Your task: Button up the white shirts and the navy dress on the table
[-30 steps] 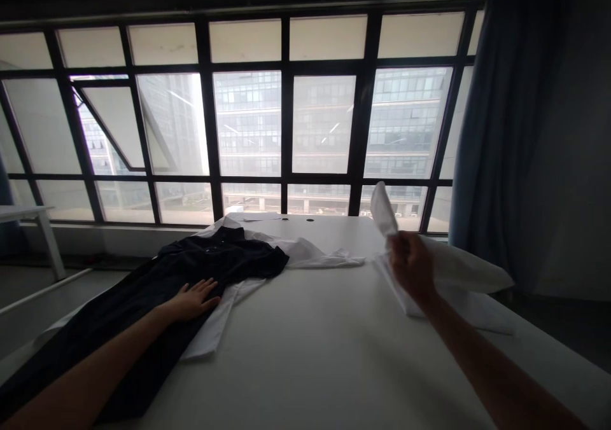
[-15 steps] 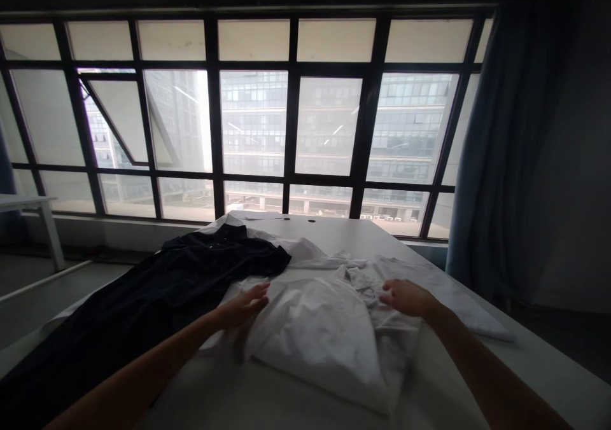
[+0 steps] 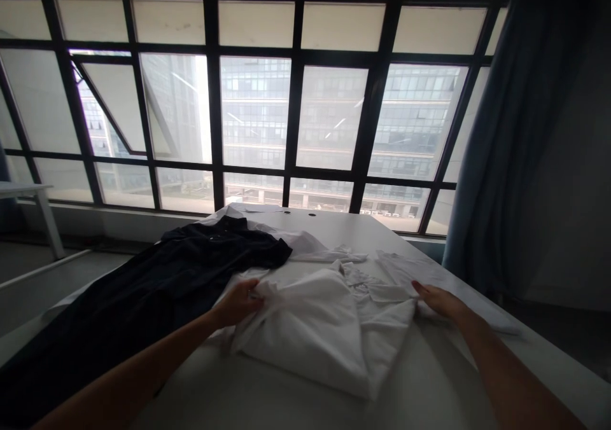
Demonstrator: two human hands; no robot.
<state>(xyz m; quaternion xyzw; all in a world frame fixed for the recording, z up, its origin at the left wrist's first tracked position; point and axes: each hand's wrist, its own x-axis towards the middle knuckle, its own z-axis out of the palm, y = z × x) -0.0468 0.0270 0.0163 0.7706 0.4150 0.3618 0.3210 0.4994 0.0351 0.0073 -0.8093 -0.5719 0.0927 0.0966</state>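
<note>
A white shirt [image 3: 315, 328] lies partly folded on the white table [image 3: 229, 395], its near part smooth and its far side crumpled. At its left edge, my left hand [image 3: 238, 301] is closed on a pinch of the cloth, which bunches up by the fingertips. My right hand [image 3: 438, 300] grips the shirt's right edge between thumb and fingers, and the fabric there is drawn out toward it. Left of the shirt, partly behind my left forearm, a dark navy garment [image 3: 191, 264] with a collar is spread out lengthwise.
More white cloth [image 3: 300, 244] lies beyond the navy garment. A flat white garment [image 3: 405, 266] rests on the right side of the table, partly behind my right hand. Windows line the far wall, with a blue curtain [image 3: 496, 194] at right and another white table [image 3: 28, 189] at left.
My right hand has moved right and taken the shirt's edge, pulling it outward. My left hand has closed on the left edge and shifted slightly left. The view has tilted slightly.
</note>
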